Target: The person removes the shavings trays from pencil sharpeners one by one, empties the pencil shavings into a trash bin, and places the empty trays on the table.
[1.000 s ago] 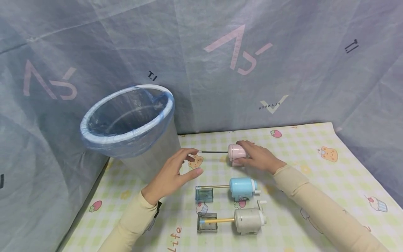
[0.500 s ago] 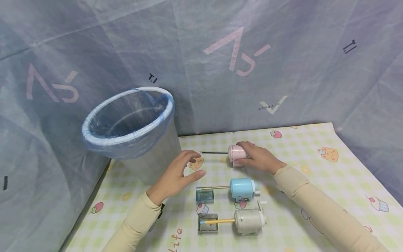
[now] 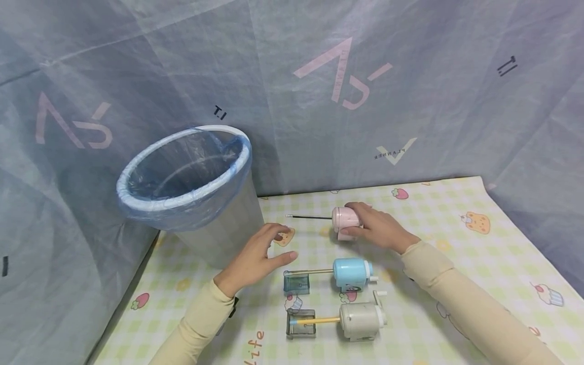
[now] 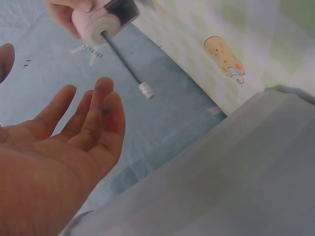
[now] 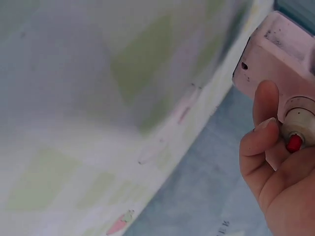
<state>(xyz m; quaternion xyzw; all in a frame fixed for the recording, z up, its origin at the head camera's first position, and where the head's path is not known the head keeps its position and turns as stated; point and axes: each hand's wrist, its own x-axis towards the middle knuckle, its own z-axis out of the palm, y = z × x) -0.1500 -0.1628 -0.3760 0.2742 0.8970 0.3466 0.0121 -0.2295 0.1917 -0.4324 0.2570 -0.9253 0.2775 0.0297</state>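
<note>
At the far left stands a tall grey plastic bin (image 3: 228, 223) lined with thin blue film. Just beside it, the left hand (image 3: 251, 261) is held well open, thumb apart and fingers loosely bent, holding nothing. Near its fingertips but clear of them, a thin black pencil with a pale end (image 3: 310, 217) sticks out of a pink cylindrical sharpener (image 3: 344, 218). Nearer, a teal translucent tray (image 3: 296, 285) and a smoky translucent tray (image 3: 301, 332) sit on the checked cloth-covered surface (image 3: 502, 268). Slim gold pencil (image 3: 315, 271) and yellow pencil (image 3: 317, 320) reach from above them into a blue sharpener (image 3: 349, 268) and a grey sharpener (image 3: 359, 320). Rightmost, the right hand (image 3: 378, 226) grips the pink sharpener's back end, fingers and thumb curled round it.
</note>
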